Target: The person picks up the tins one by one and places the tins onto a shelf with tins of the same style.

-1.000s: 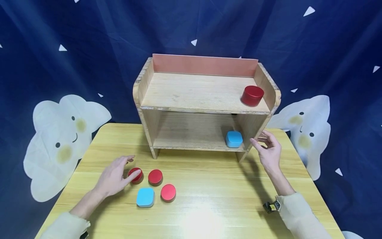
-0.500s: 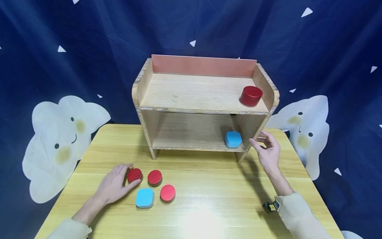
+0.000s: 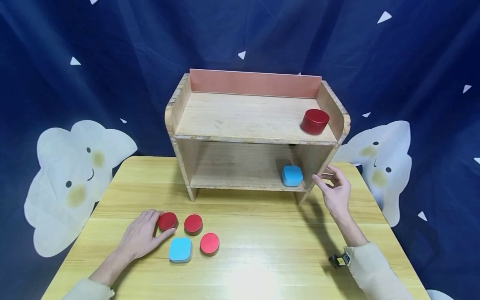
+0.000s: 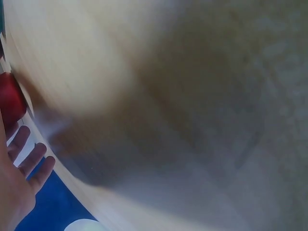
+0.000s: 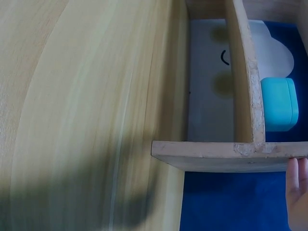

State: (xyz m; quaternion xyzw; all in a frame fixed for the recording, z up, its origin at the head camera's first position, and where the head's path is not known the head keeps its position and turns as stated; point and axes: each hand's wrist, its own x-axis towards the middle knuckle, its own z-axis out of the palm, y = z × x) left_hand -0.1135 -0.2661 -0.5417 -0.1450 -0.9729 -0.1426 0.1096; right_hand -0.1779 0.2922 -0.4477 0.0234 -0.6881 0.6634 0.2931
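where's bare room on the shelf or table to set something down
Free: atop the light wooden shelf, left of the large red metallic cylinder; its lower board, left of the blue rounded-square box; the pale wooden table between three small red metallic cylinders and the right arm. Crowded: front left, where the left hand, those cylinders and another blue box cluster.

- Holding left hand (image 3: 138, 236) low, back upward, thumb and index finger curved apart.
- In left wrist view, showing three fingers (image 4: 33, 159) spread.
- Holding right hand (image 3: 337, 192) farther forward, thumb pointing inward, apart from fingers.
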